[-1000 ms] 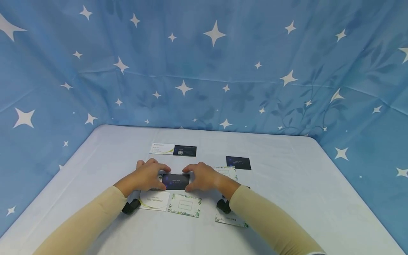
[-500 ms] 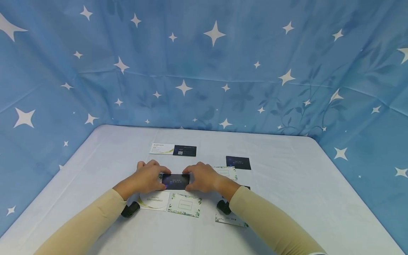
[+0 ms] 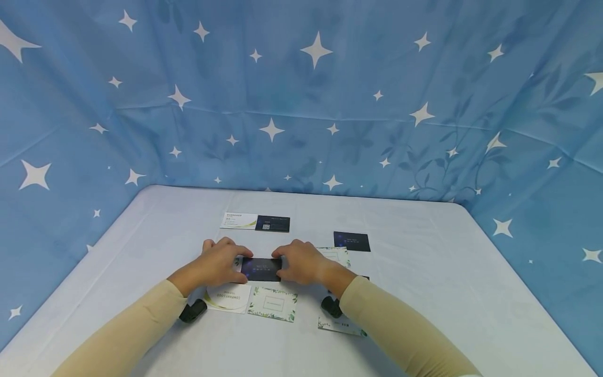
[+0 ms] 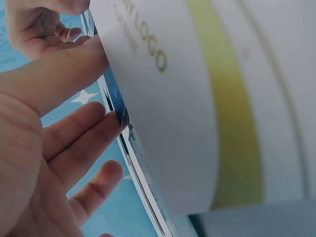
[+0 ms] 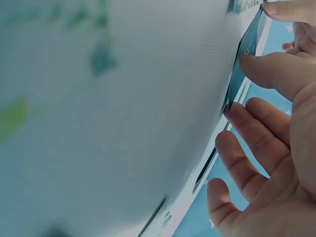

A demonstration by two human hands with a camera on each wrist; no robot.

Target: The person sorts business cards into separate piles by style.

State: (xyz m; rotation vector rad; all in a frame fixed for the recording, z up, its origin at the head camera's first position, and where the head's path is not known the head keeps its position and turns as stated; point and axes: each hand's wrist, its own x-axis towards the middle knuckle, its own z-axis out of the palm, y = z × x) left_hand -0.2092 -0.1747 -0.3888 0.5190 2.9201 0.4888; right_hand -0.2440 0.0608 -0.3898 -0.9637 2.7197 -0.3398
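Across the table [image 3: 433,277], positioning seems the step in hand, and the next move would call for even, steady pressure: both arms [image 3: 400,324] converge from its near side, left hand [image 3: 218,263] and right hand [image 3: 302,263] pinching opposite ends of the dark card [image 3: 261,269], left of the table's middle; whether it touches the table is unclear.

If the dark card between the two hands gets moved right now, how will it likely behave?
The dark card is probably light, since its edge looks thin in the right wrist view. It could bow if the left hand and right hand, at its opposite ends, squeeze inward. Being flat, it seems unlikely to roll.
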